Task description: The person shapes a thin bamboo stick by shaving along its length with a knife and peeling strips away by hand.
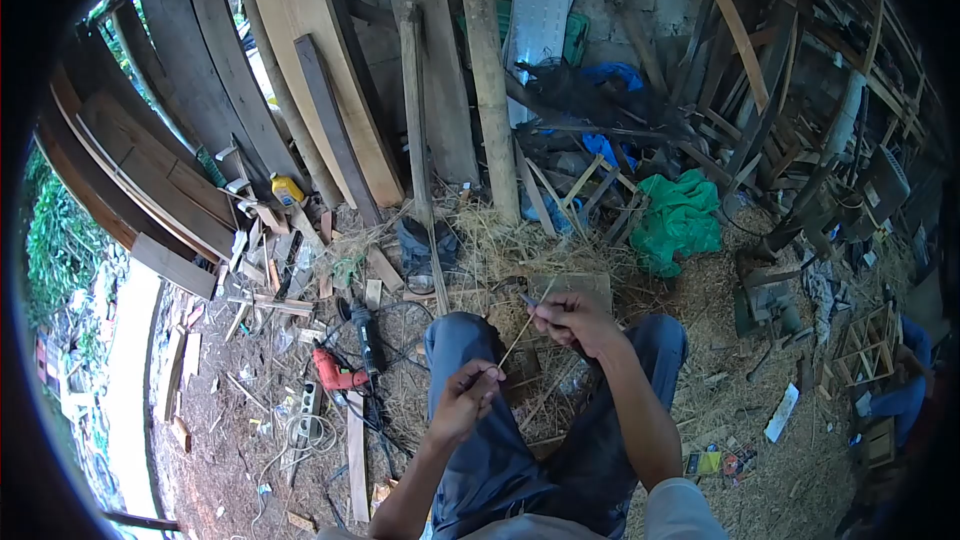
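My left hand (468, 398) is closed, pinching the lower end of a thin pale strip (517, 342), which looks like split bamboo or wood. The strip slants up and right past the fingers of my right hand (575, 322). That hand is closed around what appears to be a knife (529, 300); its short dark blade end pokes out beside the strip, and most of it is hidden by the fingers. Both hands are over my lap, between my knees. Whether the blade touches the strip I cannot tell.
A wooden block (570, 290) lies beyond my hands. To the left are a red power drill (336, 372), a dark angle grinder (366, 335) and a power strip (311, 402) with cables. Planks (330, 70) lean behind; a green plastic sheet (676, 222) lies right. Shavings litter the ground.
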Motion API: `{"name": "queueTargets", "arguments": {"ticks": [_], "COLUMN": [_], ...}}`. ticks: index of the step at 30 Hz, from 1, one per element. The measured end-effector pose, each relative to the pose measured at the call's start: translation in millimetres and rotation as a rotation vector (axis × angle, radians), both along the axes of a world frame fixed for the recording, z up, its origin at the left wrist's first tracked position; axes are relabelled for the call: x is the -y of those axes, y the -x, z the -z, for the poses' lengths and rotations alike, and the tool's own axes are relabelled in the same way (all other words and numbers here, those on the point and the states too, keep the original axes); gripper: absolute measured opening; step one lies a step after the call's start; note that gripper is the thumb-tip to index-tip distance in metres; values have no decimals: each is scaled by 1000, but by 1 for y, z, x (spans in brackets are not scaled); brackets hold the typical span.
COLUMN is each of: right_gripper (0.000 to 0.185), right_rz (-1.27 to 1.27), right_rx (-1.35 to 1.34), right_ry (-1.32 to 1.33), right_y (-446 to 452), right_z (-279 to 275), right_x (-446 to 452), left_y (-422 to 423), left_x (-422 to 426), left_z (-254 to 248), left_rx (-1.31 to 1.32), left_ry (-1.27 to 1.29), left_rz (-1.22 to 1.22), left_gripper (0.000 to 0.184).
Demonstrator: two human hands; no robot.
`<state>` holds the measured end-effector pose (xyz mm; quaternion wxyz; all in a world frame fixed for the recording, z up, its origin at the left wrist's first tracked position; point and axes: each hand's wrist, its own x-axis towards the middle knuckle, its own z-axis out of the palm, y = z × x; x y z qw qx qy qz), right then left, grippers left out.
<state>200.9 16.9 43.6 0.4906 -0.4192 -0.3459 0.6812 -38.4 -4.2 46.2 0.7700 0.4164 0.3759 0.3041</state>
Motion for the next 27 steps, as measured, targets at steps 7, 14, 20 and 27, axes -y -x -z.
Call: {"name": "queueTargets", "arguments": {"ticks": [7,14,20,27], "right_gripper": [16,17,14,17], "right_rz": [40,75,85,574], "right_rx": [14,105,231,72], "right_ry": [78,75,-7,-58], "right_y": [-18,-23,-29,-83], "right_z": [-3,0,8,24], "right_x": [-1,-3,-3,-14], "left_y": [-6,-6,-10,19], "left_x": [5,8,11,12], "left_z": [-3,1,4,8], "left_rx": [-17,-63,-188,-226], "left_ry": [16,5,-220,-196], "left_rz": [33,22,-28,-70], "left_gripper": [14,14,14,12]}}
